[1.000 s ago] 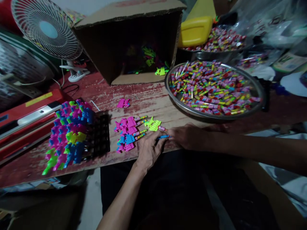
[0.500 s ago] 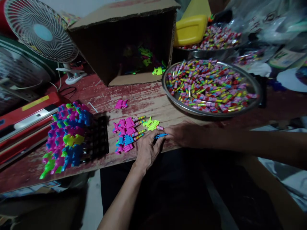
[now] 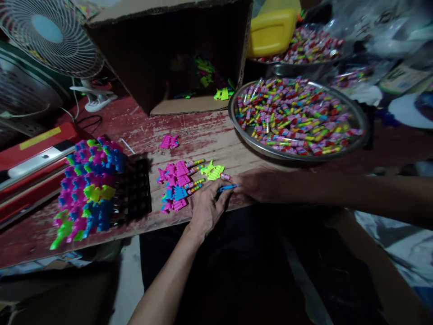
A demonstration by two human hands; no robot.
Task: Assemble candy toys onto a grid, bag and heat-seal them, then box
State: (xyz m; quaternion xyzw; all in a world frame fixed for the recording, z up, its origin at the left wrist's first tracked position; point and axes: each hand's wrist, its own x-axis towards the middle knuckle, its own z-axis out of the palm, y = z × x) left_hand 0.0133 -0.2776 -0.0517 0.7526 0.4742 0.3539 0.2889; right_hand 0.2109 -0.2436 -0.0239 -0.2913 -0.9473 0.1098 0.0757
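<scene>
My left hand [image 3: 209, 202] is closed on a blue plastic toy piece [image 3: 227, 188] near the table's front edge. From the other side my right hand [image 3: 252, 185] meets the same piece, its fingers closed and partly in shadow; what exactly they grip is hard to see. Just beyond the hands lies a yellow-green toy piece [image 3: 213, 170], with a small pink-labelled candy tube [image 3: 226, 177] beside it. To the left of my left hand several pink pieces [image 3: 176, 174] and a blue one [image 3: 179, 192] lie in a row, candy tubes [image 3: 194, 185] sticking out of them.
A metal bowl [image 3: 237, 128] heaped with candy tubes stands at the right. Behind is an open cardboard box [image 3: 189, 106] with toy pieces. At left, a black rack [image 3: 139, 189] holds colourful toys [image 3: 98, 194] beside a red tool [image 3: 40, 146]. One pink piece [image 3: 169, 141] lies alone.
The view has shifted slightly, so the surroundings sit a little higher and further left. Both hands stay together at the blue toy piece, which has barely moved.
</scene>
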